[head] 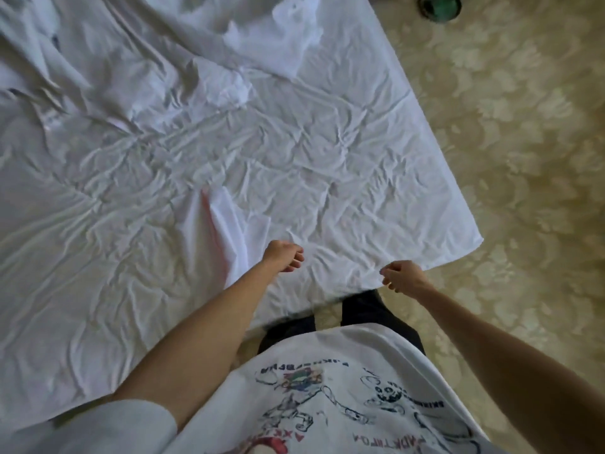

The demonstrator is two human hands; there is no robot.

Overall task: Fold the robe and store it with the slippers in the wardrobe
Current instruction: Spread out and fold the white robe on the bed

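White robe fabric lies crumpled across the far left of the bed, with another white bunch near the far edge; both blend into the sheet. A raised white fold with a blurred pinkish edge stands just left of my left hand. That hand hovers over the sheet with its fingers curled in and nothing in them. My right hand is curled at the near edge of the bed sheet; I cannot tell whether it pinches the cloth. No slippers or wardrobe are in view.
The bed's near right corner juts out over a beige patterned carpet. A dark round object with green in it sits on the floor at the top right. My legs stand against the bed's near edge.
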